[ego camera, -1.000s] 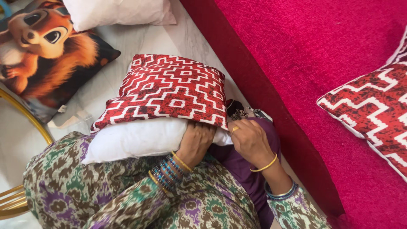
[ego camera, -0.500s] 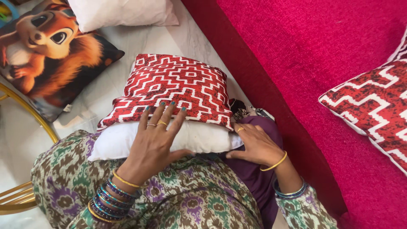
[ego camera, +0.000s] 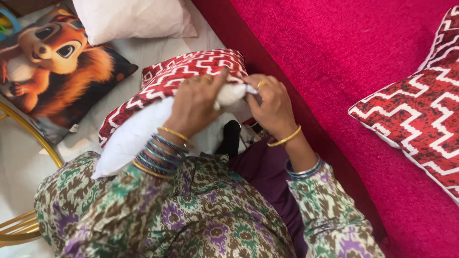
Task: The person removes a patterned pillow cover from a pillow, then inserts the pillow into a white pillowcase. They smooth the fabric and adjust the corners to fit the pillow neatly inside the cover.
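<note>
A white cushion insert (ego camera: 138, 129) sits partly inside a red cover with a white geometric pattern (ego camera: 184, 69), lifted and tilted above my lap. My left hand (ego camera: 193, 102) grips the cover's open edge over the insert. My right hand (ego camera: 270, 102) pinches the insert's white corner and the cover edge at the opening. Both wrists carry bangles. The far end of the cover is hidden behind my hands.
A cushion printed with a cartoon squirrel (ego camera: 52, 62) and a plain white pillow (ego camera: 134, 19) lie on the pale floor to the left. A pink-red sofa (ego camera: 344, 57) fills the right, with a matching red patterned cushion (ego camera: 416, 119) on it. A gold chair leg (ego camera: 28, 138) curves at left.
The cushion has been raised off my lap and tilted. My left hand went from lying flat on the insert to gripping the cover edge, and my right hand rose to the corner.
</note>
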